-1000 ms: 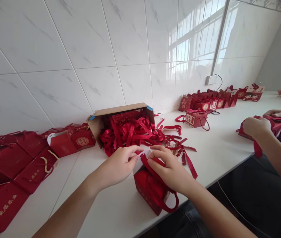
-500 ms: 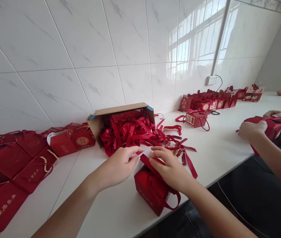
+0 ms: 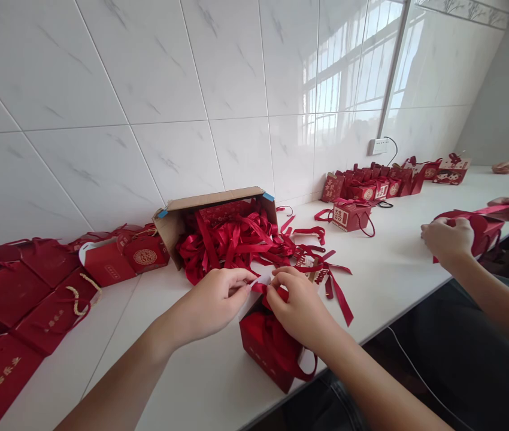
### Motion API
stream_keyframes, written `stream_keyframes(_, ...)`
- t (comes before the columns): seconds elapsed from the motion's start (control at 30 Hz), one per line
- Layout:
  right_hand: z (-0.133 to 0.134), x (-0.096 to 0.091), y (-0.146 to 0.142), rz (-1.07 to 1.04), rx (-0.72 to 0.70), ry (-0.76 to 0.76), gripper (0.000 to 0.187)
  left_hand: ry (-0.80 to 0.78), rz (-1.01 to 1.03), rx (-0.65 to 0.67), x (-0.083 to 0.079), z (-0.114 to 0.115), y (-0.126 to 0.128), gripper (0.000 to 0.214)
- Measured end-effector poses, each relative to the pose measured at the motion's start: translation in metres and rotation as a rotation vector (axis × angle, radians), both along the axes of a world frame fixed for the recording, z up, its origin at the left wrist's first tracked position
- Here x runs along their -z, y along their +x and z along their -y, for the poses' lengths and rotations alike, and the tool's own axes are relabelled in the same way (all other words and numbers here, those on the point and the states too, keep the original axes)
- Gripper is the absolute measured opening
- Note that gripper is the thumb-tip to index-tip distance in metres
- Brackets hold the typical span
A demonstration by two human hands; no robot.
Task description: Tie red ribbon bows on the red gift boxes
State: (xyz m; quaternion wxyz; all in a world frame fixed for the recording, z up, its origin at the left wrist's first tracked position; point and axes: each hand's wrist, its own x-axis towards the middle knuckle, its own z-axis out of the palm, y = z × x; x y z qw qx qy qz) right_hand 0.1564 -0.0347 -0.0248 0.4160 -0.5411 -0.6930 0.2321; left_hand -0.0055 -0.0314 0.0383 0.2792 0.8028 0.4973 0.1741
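Near the front edge of the white table sits a small red gift box (image 3: 266,353) with gold lettering and a ribbon loop hanging at its right side. My left hand (image 3: 218,299) pinches the end of a red ribbon (image 3: 260,288) beside the box's raised white flap (image 3: 261,279). Thumb and fingers of my right hand (image 3: 293,302) close on the same ribbon, just above the box. Part of the ribbon and the box top lie hidden behind my right hand.
Behind my hands, a cardboard carton (image 3: 214,196) on its side spills red ribbons (image 3: 236,236). Red boxes (image 3: 12,281) crowd the left; more boxes (image 3: 371,182) line the wall at right. A co-worker's hands (image 3: 450,239) hold a red box at the right.
The ribbon end has shifted left and now runs between both hands' fingertips. The co-worker's far hand has drawn a ribbon out to the right.
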Motion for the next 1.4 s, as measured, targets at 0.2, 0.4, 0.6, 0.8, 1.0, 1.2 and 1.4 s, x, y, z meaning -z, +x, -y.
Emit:
stream_keyframes(0.2,0.002,-0.005,0.011,-0.092,-0.015,0.046,0.021,0.028,0.043,-0.097,-0.004,-0.005,-0.003,0.036)
stream_keyframes(0.4,0.023,-0.026,0.055,0.124,0.01,-0.046,0.034,0.437,0.575,-0.345,-0.03,-0.005,-0.018,0.037)
stream_keyframes(0.6,0.038,-0.026,0.069,0.392,-0.099,-0.294,0.027,0.891,0.106,-0.667,-0.027,-0.017,-0.041,0.092)
stream_keyframes(0.8,0.027,-0.023,0.063,0.335,-0.219,-0.268,0.014,0.173,-0.293,-0.003,-0.001,-0.021,-0.027,0.047)
stream_keyframes(1.0,0.008,-0.006,0.065,-0.001,-0.26,-0.356,0.014,-0.036,-0.272,0.052,0.0,-0.013,-0.012,0.02)
stream_keyframes(1.2,0.0,0.0,0.066,-0.075,-0.368,-0.511,0.035,-0.165,-0.264,0.055,0.002,-0.014,-0.013,0.025)
stream_keyframes(1.4,0.002,-0.015,0.072,-0.364,-0.377,-0.38,0.046,-0.11,-0.317,0.023,-0.005,-0.01,-0.018,0.034)
